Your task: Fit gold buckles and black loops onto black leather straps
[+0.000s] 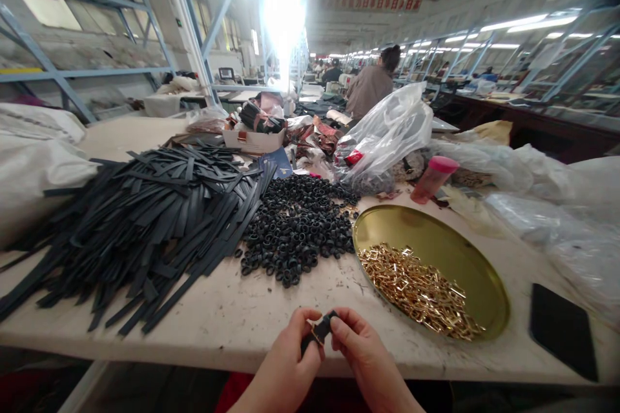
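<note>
We pinch a black strap end (323, 328) between left hand (285, 368) and right hand (371, 361), both closed on it; the red banner (372, 3) far ahead is unreadable.

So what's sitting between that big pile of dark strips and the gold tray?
In the head view, a heap of small black rings lies on the table between the dark strips and the gold tray.

Both hands (323, 352) pinch a small black strap piece (321, 329) over the table (252, 316).
</note>
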A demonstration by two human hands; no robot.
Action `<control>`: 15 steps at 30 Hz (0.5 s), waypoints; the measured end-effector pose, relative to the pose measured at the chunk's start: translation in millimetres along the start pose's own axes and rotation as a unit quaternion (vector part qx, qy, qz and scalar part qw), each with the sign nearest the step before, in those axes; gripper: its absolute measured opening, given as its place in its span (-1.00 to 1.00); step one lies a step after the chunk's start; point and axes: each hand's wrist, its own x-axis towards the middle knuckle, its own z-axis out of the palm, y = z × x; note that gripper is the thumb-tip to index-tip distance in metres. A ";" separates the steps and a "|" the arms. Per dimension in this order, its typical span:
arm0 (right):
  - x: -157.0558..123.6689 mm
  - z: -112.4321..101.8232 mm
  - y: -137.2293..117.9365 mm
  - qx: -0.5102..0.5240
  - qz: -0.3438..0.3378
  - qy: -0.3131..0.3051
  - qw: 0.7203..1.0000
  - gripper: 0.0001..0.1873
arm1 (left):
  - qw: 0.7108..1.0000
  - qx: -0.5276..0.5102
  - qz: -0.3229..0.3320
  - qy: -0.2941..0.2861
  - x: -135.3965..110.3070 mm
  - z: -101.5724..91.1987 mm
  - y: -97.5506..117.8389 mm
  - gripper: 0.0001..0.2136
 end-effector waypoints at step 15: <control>10.0 -1.8 22.7 0.113 0.159 -0.092 0.977 -0.58 | 0.993 0.078 -0.089 0.027 7.1 -16.9 0.4 -0.91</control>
